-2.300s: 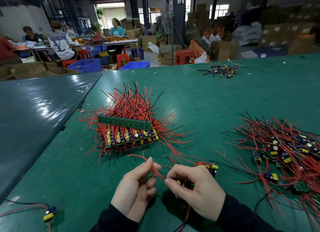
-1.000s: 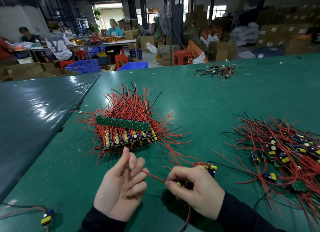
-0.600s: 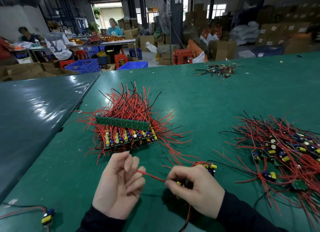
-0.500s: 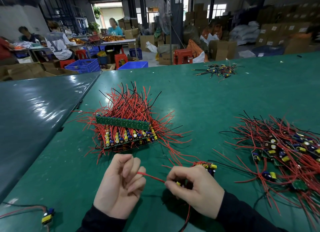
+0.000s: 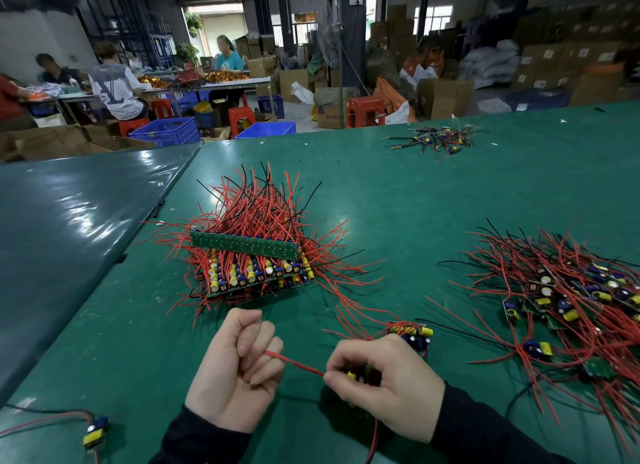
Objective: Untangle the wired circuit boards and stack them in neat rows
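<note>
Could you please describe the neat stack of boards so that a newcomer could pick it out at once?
Start at the green table and look just beyond the left hand. There sits the neat stack of boards, red wires fanning out behind it. Unlike the tangled pile on the right, its boards lie in aligned rows, with one long green strip across the top.

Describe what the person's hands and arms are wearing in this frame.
Both hands, left hand and right hand, are bare: no gloves, and no rings or watch in view. Each forearm is covered by a plain black long sleeve, the left sleeve and right sleeve, ending at the wrist.
</note>
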`<state>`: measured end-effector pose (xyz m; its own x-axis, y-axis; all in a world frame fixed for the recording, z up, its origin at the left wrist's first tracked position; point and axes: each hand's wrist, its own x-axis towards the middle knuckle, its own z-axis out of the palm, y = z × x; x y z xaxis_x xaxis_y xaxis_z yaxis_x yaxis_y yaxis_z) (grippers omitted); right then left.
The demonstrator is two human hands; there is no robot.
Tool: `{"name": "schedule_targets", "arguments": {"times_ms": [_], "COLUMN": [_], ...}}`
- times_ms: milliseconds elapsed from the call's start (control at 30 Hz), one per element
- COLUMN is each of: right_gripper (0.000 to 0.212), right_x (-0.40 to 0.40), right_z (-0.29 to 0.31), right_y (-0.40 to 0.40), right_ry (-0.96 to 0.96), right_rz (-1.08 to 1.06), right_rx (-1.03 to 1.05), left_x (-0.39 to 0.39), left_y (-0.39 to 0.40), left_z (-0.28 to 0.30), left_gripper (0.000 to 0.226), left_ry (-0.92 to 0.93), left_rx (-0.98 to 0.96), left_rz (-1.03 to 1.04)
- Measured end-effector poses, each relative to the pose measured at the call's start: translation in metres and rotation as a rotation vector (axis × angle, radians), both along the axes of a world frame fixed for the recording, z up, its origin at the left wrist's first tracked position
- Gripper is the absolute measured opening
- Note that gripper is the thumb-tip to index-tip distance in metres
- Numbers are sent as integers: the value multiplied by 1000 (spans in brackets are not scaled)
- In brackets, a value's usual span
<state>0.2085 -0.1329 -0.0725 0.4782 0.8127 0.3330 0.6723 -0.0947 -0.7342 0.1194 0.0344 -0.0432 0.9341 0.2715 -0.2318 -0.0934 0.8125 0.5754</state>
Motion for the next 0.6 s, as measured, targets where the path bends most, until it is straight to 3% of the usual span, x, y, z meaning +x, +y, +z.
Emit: {"name": "schedule_targets", "arguments": {"times_ms": [133, 233, 400, 600], "right_gripper": [16, 17, 21, 15], "right_x": [-2, -4, -5, -5], "right_z": [1, 4, 10, 15], "right_y": [0, 0, -1, 0], "right_ry": [45, 265, 643, 795], "right_rz": [2, 35, 186, 239], "right_rx": [-10, -9, -38, -26], "left_x": [3, 7, 10, 10], "left_y": [1, 4, 5, 3], "left_z": [-2, -6, -13, -18], "left_gripper": [42, 25, 23, 24], "left_ry": [90, 189, 218, 173], "left_rx": [9, 105, 354, 714], "left_rz": [64, 191, 355, 603]}}
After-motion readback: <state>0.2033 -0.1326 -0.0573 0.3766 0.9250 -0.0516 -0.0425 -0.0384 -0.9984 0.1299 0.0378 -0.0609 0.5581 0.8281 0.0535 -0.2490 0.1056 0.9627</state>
